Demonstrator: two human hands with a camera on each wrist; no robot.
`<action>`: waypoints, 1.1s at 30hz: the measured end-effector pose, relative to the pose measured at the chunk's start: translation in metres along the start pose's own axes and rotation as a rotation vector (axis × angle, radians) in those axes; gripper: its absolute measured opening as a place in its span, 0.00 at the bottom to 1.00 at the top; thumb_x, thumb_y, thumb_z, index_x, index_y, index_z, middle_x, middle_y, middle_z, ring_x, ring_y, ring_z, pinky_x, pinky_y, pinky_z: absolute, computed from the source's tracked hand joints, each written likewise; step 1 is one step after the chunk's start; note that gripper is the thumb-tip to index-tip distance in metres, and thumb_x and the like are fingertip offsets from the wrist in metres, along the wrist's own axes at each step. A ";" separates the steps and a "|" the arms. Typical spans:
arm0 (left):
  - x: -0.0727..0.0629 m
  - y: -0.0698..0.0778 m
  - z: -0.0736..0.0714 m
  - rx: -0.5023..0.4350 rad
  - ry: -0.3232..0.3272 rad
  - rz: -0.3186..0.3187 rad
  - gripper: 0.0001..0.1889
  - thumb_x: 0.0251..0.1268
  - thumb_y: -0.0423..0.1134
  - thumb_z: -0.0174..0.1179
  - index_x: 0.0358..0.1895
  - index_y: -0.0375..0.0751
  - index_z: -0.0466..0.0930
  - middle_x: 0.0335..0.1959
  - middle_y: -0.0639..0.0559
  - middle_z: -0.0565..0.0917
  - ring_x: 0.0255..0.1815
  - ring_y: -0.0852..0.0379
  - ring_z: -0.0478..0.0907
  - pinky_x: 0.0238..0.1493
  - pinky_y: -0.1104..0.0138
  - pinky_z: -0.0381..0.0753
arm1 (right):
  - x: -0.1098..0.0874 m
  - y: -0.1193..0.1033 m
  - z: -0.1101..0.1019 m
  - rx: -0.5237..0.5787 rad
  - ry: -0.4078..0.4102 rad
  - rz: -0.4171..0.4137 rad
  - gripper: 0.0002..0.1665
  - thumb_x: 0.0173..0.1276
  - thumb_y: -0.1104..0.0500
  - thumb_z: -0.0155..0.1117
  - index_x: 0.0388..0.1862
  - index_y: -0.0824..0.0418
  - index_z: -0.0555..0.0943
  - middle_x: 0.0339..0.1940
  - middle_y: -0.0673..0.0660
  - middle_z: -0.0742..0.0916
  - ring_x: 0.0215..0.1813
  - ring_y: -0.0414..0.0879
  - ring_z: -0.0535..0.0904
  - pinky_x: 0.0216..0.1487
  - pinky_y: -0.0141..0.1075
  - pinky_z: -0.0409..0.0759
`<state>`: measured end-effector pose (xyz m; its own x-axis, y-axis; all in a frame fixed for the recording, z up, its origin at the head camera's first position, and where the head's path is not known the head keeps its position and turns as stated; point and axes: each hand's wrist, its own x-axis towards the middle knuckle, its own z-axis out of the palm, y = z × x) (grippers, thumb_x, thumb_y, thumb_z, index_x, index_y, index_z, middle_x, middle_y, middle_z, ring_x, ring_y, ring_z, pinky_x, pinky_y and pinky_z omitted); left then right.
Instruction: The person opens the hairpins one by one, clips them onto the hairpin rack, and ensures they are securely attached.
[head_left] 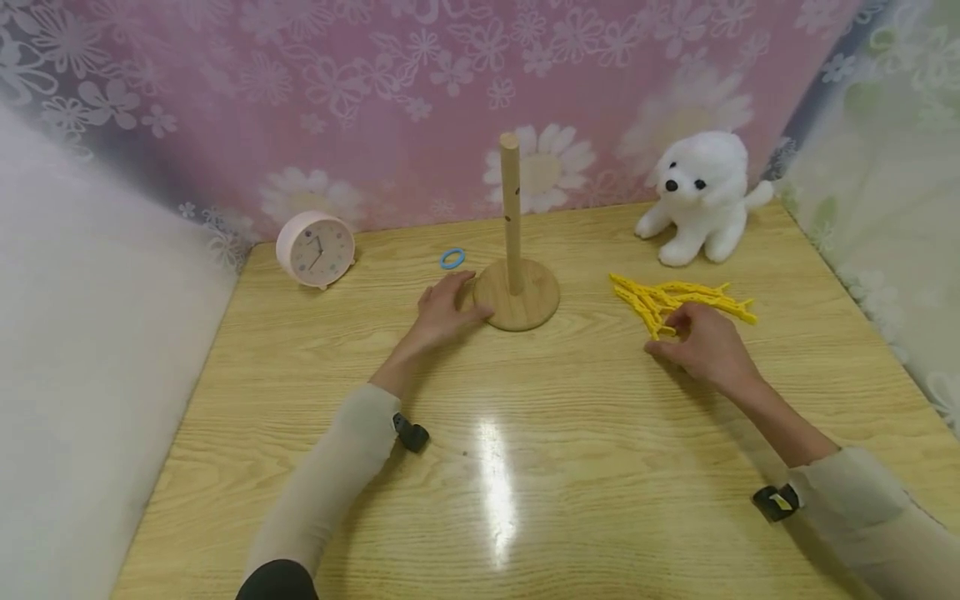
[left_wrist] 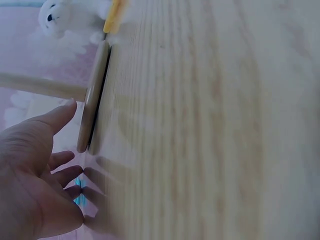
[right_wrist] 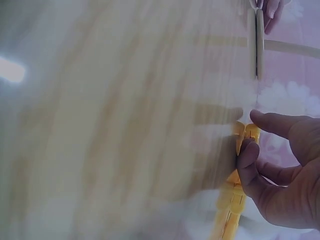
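A light wooden stand (head_left: 513,212), an upright pole on a round base (head_left: 538,297), stands near the middle of the table. My left hand (head_left: 444,310) is beside the base's left edge, thumb and fingers spread, gripping nothing. In the left wrist view the thumb (left_wrist: 62,116) reaches close to the base. A yellow branching plastic piece (head_left: 660,293) lies flat to the right of the stand. At its near end is my right hand (head_left: 705,346). The right wrist view has that end (right_wrist: 252,131) between the extended thumb and the bent fingers; thumb and piece look slightly apart.
A small blue ring (head_left: 452,258) lies behind my left hand. The pink round clock (head_left: 316,248) stands at the back left. A white plush dog (head_left: 701,200) sits at the back right, behind the yellow piece. A pink floral backdrop (head_left: 405,150) rises along the table's far edge.
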<state>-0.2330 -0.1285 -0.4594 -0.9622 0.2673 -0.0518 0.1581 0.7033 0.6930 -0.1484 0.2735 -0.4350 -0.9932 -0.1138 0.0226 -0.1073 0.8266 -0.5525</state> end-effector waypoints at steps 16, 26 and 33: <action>0.003 0.006 0.007 0.100 -0.084 0.014 0.52 0.63 0.64 0.70 0.85 0.54 0.53 0.83 0.54 0.60 0.87 0.49 0.35 0.81 0.44 0.21 | -0.002 0.002 0.000 -0.027 0.073 -0.081 0.19 0.58 0.64 0.73 0.46 0.75 0.87 0.35 0.67 0.88 0.35 0.56 0.83 0.35 0.45 0.79; 0.001 0.009 0.005 0.133 -0.085 0.016 0.52 0.64 0.64 0.69 0.85 0.53 0.52 0.84 0.55 0.58 0.87 0.49 0.36 0.81 0.43 0.23 | -0.006 -0.003 -0.002 0.022 0.083 -0.118 0.20 0.68 0.64 0.69 0.56 0.72 0.84 0.44 0.70 0.88 0.39 0.59 0.86 0.33 0.44 0.83; 0.001 0.010 0.005 0.151 -0.088 0.020 0.51 0.65 0.64 0.68 0.85 0.53 0.52 0.84 0.55 0.58 0.87 0.48 0.37 0.81 0.42 0.24 | -0.004 -0.007 -0.001 0.094 0.137 -0.199 0.21 0.73 0.60 0.70 0.61 0.68 0.83 0.45 0.63 0.89 0.40 0.48 0.83 0.38 0.20 0.73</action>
<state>-0.2311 -0.1181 -0.4560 -0.9363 0.3345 -0.1068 0.2150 0.7866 0.5788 -0.1435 0.2685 -0.4304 -0.9503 -0.1882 0.2481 -0.3033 0.7399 -0.6005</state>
